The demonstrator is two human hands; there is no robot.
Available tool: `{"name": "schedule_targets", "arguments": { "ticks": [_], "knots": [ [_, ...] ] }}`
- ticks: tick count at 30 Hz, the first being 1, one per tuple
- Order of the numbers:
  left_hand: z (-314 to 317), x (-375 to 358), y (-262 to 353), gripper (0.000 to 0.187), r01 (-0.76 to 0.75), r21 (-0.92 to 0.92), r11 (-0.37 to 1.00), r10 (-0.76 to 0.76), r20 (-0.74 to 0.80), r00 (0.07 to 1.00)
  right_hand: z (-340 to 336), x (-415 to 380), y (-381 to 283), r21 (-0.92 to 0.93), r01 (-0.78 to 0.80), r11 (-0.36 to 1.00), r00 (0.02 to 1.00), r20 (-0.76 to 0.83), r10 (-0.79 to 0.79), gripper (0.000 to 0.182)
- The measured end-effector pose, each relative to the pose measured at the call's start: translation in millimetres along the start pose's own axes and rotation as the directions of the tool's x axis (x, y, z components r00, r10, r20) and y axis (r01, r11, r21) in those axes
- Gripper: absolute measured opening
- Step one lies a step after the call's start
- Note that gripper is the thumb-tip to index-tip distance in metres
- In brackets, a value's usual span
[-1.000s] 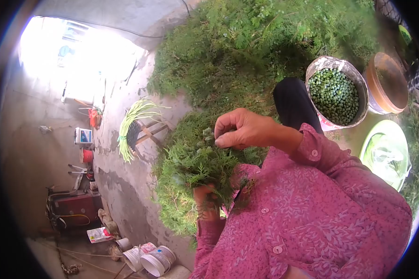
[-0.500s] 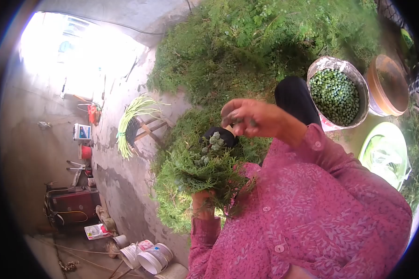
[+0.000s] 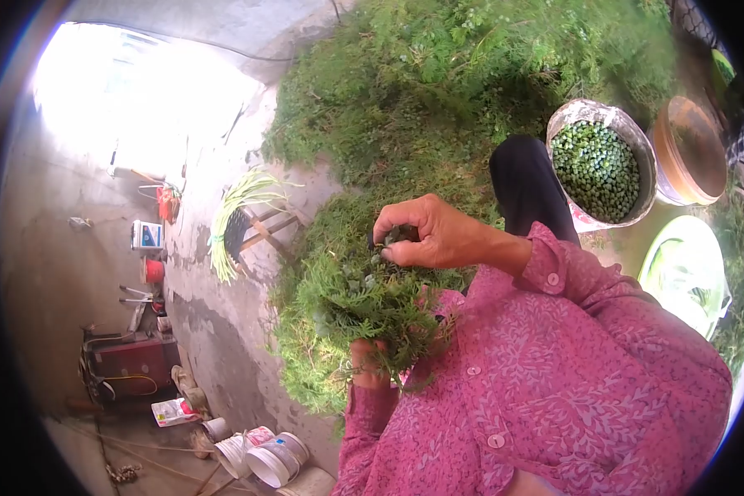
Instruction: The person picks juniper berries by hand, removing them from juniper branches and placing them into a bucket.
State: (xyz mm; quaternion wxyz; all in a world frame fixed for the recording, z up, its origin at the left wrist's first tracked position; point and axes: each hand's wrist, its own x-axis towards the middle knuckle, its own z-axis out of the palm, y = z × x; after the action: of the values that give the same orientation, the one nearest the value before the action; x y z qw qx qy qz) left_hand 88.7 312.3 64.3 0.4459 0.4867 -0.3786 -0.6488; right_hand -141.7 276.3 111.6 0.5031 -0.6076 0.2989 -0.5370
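Observation:
My left hand point(image 3: 369, 362) is wrapped round the base of a leafy evergreen sprig point(image 3: 372, 306), whose foliage hides most of the fingers. Above the sprig, my right hand point(image 3: 430, 234) is bent into a pinch, with thumb and fingertips closed on small green berries point(image 3: 399, 237) at the sprig's upper end. More berries show among the leaves just below the fingertips. To the right stands a bucket point(image 3: 647, 178) holding many loose green berries point(image 3: 595, 169).
Cut evergreen branches point(image 3: 471, 74) are heaped behind and beneath my hands. A brown-rimmed bucket point(image 3: 693, 149) and a pale green basin point(image 3: 684, 273) stand at the right. Long green pods point(image 3: 231, 219) lie on a stool point(image 3: 264, 231); white buckets point(image 3: 277, 459) are at the lower left.
My right hand has come down and slightly left onto the sprig, and its fingers have closed round berries. The sprig and my left hand have shifted only slightly.

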Motion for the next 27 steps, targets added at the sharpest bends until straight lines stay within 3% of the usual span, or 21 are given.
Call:
{"name": "schedule_targets", "arguments": {
  "ticks": [1, 2, 3, 4, 6, 7, 10, 11, 12, 13, 14, 15, 17, 21, 23, 24, 25, 26, 27],
  "knots": [
    [0, 2, 0, 0.044, 0.001, -0.003, 1.0, -0.001, 0.005, 1.0, -2, -1, -1, 0.0, 0.0, 1.0, 1.0, -0.003, 0.0, 0.02],
    [1, 3, 0, 0.044, 0.001, -0.006, 1.0, -0.001, 0.009, 1.0, -6, -2, -5, 0.271, -0.172, 0.947, 0.985, 0.037, 0.168, 0.017],
    [0, 0, -3, 0.044, 0.0, -0.01, 1.0, 0.0, 0.012, 1.0, -9, -3, -9, 0.511, -0.331, 0.794, 0.942, 0.122, 0.314, 0.014],
    [-3, -9, -8, 0.044, 0.0, -0.014, 1.0, 0.001, 0.015, 1.0, -11, -3, -12, 0.511, -0.331, 0.794, 0.942, 0.123, 0.313, 0.014],
    [-9, -9, -5, 0.044, -0.002, -0.022, 1.0, 0.002, 0.015, 1.0, -14, -3, -15, 0.706, -0.327, 0.628, 0.935, 0.145, 0.323, 0.012],
    [-7, -8, -6, 0.044, -0.003, -0.025, 1.0, 0.004, 0.016, 1.0, -15, -2, -15, 0.707, -0.327, 0.628, 0.935, 0.146, 0.323, 0.012],
    [-3, -5, -8, 0.044, -0.005, -0.038, 0.999, 0.006, 0.028, 1.0, -17, -2, -9, 0.674, -0.33, 0.661, 0.923, 0.084, 0.375, 0.012],
    [-11, -13, -8, 0.044, -0.005, -0.044, 0.999, 0.007, 0.032, 0.999, -18, -2, 3, 0.307, -0.143, 0.941, 0.965, -0.168, 0.202, 0.012],
    [-13, -18, -10, 0.044, -0.006, -0.049, 0.999, 0.008, 0.036, 0.999, -21, 0, 6, -0.161, 0.022, 0.987, 0.948, -0.31, -0.072, 0.012],
    [-18, -21, -10, 0.044, -0.007, -0.055, 0.998, 0.009, 0.042, 0.999, -34, -1, 3, -0.164, 0.023, 0.986, 0.948, -0.311, -0.074, 0.012],
    [-25, -24, -9, 0.044, -0.007, -0.06, 0.998, 0.01, 0.046, 0.999, -53, -1, -10, 0.217, -0.093, 0.972, 0.911, -0.375, 0.171, 0.012],
    [-33, -27, -7, 0.044, -0.006, -0.066, 0.998, 0.009, 0.048, 0.999, -71, -2, -20, 0.574, -0.166, 0.802, 0.844, -0.337, 0.416, 0.011],
    [-32, -15, 0, 0.044, -0.003, -0.072, 0.997, 0.006, 0.043, 0.999, -96, -8, -22, 0.664, -0.084, 0.743, 0.839, -0.355, 0.412, 0.012],
    [-58, -40, -1, 0.044, -0.021, -0.098, 0.995, 0.024, 0.028, 0.999, -144, -52, -20, 0.38, 0.091, 0.92, 0.716, -0.668, 0.205, 0.013],
    [-69, -52, -3, 0.044, -0.021, -0.111, 0.994, 0.024, 0.024, 0.999, -171, -86, -21, 0.094, -0.051, 0.994, 0.465, -0.879, 0.107, 0.019],
    [-72, -52, -2, 0.044, -0.02, -0.117, 0.993, 0.023, 0.026, 0.999, -189, -107, -14, -0.072, -0.234, 0.97, 0.431, -0.902, 0.037, 0.023],
    [-70, -46, -1, 0.044, -0.018, -0.124, 0.992, 0.022, 0.029, 0.999, -213, -129, 4, -0.323, -0.509, 0.798, 0.463, -0.884, -0.062, 0.026],
    [-68, -37, 3, 0.044, -0.015, -0.129, 0.992, 0.019, 0.034, 0.999, -240, -158, 32, -0.668, -0.671, 0.322, 0.609, -0.744, -0.274, 0.027],
    [-65, -42, 3, 0.044, -0.011, -0.135, 0.991, 0.017, 0.041, 0.999, -232, -166, 31, -0.666, -0.745, 0.046, 0.639, -0.731, -0.239, 0.026]
  ]
}}
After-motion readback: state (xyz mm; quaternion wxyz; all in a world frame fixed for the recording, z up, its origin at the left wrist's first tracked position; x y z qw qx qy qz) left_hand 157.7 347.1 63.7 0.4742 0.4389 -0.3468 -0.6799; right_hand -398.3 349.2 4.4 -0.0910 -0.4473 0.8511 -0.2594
